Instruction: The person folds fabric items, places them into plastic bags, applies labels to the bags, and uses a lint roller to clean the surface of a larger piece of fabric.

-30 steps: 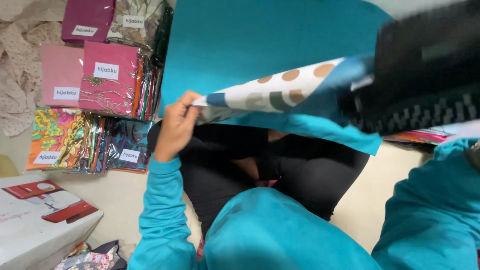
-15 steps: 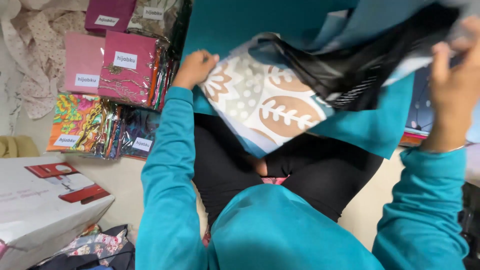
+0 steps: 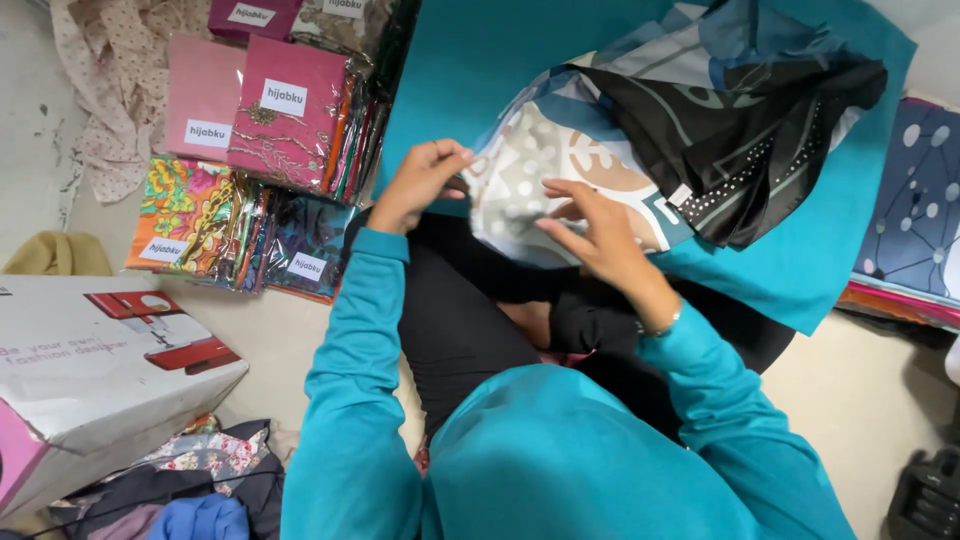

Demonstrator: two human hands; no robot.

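A patterned scarf [image 3: 700, 110] in black, blue, cream and tan lies bunched on a teal cloth [image 3: 470, 60] spread over my lap and the floor. My left hand [image 3: 420, 180] pinches the scarf's near left edge between thumb and fingers. My right hand [image 3: 595, 235] rests flat on the cream part of the scarf with its fingers spread. Both arms wear teal sleeves.
Stacks of packaged scarves [image 3: 265, 130] in pink, floral and dark prints lie at the upper left. A white and red cardboard box [image 3: 90, 370] stands at the lower left above loose clothes [image 3: 190, 485]. More folded fabrics [image 3: 915, 210] lie at the right edge.
My right hand came down from holding the scarf aloft at the right and now lies on it. The scarf dropped onto the teal cloth. My left hand kept hold of its edge.
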